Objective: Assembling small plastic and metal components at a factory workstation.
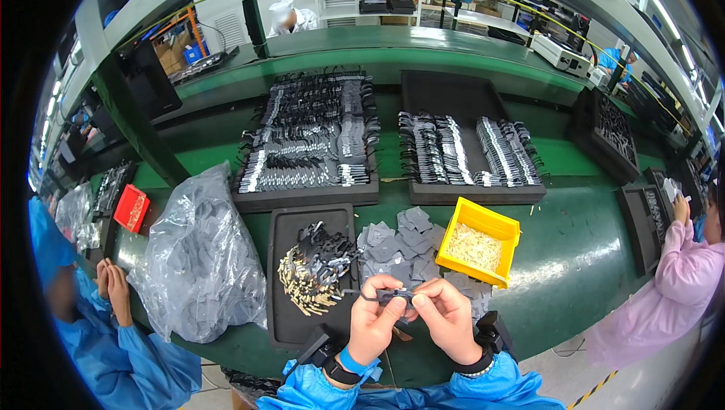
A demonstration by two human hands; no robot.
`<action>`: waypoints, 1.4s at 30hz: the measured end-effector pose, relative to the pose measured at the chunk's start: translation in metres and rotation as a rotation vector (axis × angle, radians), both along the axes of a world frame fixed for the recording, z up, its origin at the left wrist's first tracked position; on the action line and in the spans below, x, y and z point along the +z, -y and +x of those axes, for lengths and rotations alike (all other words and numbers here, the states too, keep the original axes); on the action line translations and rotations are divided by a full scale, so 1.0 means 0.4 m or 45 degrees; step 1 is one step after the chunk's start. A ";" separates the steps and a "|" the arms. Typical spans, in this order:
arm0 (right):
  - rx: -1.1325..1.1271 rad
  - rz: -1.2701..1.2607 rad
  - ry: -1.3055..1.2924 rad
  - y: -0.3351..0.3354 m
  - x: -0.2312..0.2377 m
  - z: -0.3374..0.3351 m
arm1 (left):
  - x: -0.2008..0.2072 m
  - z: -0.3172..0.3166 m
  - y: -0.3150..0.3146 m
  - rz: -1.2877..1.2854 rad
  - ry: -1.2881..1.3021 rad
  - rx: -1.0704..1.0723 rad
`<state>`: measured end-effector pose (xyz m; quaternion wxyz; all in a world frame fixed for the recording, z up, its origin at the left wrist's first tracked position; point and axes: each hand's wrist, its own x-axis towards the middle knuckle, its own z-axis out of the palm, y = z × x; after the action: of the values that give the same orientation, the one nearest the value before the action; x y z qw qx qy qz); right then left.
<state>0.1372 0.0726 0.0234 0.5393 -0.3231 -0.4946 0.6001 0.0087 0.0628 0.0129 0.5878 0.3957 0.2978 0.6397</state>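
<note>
Blue sleeves (498,385) frame both hands. Left of the left hand (371,328) bulges a clear plastic bag (200,259); nearer, a black tray (291,327); beyond the right hand (451,325), a yellow bin (472,269), probably for easy reach. Thumbs and fingers pinch one small black part (397,295) between them, seemingly for steadiness.

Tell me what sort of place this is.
Probably a factory assembly floor, perhaps electronics: black trays with rows of small parts, a long green workbench, and a co-worker in a pink smock on the right.
</note>
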 end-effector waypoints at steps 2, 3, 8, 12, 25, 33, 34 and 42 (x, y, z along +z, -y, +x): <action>0.033 0.004 0.003 0.001 -0.005 0.002 | -0.003 -0.003 -0.005 -0.078 0.146 -0.090; 0.034 0.003 0.001 0.001 -0.003 -0.001 | -0.003 -0.005 -0.010 -0.120 0.226 -0.099; 0.007 0.153 0.046 0.000 -0.010 0.001 | -0.005 -0.008 -0.012 -0.224 0.341 -0.139; -0.014 0.140 0.074 0.002 -0.007 0.002 | -0.002 -0.008 -0.012 -0.231 0.371 -0.175; -0.159 0.275 0.296 0.005 -0.026 -0.004 | 0.002 0.002 0.003 0.030 -0.126 0.035; -0.161 0.173 0.169 0.004 -0.019 -0.007 | 0.011 0.008 0.009 -0.063 -0.121 0.066; -0.170 0.167 0.203 0.005 -0.018 -0.004 | 0.011 0.007 0.010 -0.063 -0.176 0.082; -0.270 0.523 0.564 -0.004 -0.032 0.004 | -0.010 0.017 0.009 0.206 -0.537 0.312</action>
<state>0.1387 0.0740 0.0106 0.5319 -0.3799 -0.6745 0.3432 0.0154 0.0591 0.0090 0.3973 0.5271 0.4075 0.6311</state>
